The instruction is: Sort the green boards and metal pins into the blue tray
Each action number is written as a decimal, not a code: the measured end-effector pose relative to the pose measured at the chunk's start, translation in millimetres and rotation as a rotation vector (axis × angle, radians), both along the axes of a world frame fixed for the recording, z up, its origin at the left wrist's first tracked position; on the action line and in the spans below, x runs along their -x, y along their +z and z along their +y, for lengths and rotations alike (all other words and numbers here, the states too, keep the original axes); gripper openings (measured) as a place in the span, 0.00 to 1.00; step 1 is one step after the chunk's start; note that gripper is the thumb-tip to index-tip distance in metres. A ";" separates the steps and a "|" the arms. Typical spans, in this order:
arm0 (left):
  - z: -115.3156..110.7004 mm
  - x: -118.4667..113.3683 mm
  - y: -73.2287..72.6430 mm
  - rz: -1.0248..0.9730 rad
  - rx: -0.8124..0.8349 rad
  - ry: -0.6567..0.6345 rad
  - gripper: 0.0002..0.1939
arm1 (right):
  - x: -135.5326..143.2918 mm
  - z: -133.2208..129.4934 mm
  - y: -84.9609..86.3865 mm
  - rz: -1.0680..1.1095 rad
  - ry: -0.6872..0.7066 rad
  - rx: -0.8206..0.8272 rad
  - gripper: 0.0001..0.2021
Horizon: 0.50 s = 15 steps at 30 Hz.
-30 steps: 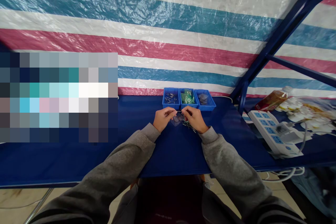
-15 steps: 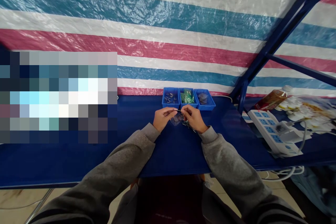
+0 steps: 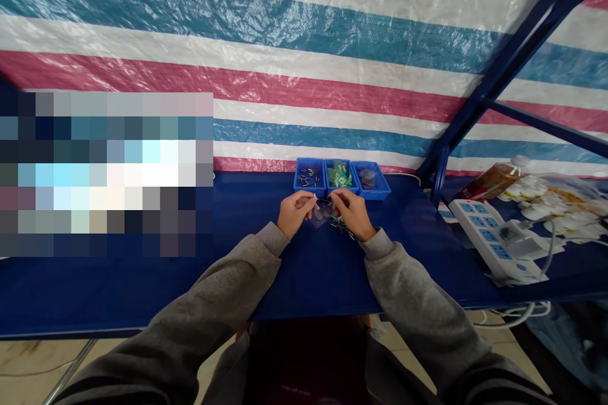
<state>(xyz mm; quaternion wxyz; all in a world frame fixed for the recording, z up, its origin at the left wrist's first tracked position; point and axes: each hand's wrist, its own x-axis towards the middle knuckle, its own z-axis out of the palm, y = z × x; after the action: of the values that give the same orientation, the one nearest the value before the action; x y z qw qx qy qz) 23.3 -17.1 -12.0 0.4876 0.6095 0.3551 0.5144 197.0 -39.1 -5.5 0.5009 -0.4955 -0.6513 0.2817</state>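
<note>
My left hand (image 3: pixel 295 213) pinches a small thin metallic piece (image 3: pixel 315 197) between thumb and fingertips, its pale tip pointing up. Facing it, a short gap away, my right hand (image 3: pixel 353 212) has thumb and forefinger closed together. Whatever lies in that pinch is too small and dark to make out. Beneath and between the hands sits a clear plastic container or bag (image 3: pixel 320 215). Several thin dark sticks with metallic glints (image 3: pixel 342 228) lie on the table below my right hand.
Behind my hands stand three blue bins: one with slim metal pieces (image 3: pixel 297 185), one with green-and-white items (image 3: pixel 354 189), one with small translucent pieces (image 3: pixel 382 193). A white power strip (image 3: pixel 479 234) and a bottle (image 3: pixel 491 178) are at the right, beside a blue metal frame (image 3: pixel 460 115).
Both hands held one thin stick between them; now the fingertips are apart and the piece in my left hand stands more upright. The bins have not moved.
</note>
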 end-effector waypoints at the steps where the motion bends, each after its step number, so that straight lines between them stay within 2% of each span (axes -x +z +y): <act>1: 0.8 0.1 -1.1 0.017 0.000 0.008 0.14 | -0.1 0.1 -0.2 -0.006 0.005 -0.002 0.14; 7: 3.0 1.1 -5.0 0.081 0.015 0.018 0.14 | -0.6 0.9 -2.2 -0.035 0.005 -0.024 0.13; 15: 1.7 0.8 0.0 0.040 0.043 -0.011 0.18 | -0.7 -0.1 1.1 -0.095 0.056 -0.016 0.11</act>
<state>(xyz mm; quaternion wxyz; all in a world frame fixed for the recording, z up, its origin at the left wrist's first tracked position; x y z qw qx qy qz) 22.5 -15.4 -12.0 0.4964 0.6108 0.3724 0.4917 197.7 -39.2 -4.4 0.4654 -0.4857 -0.6903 0.2665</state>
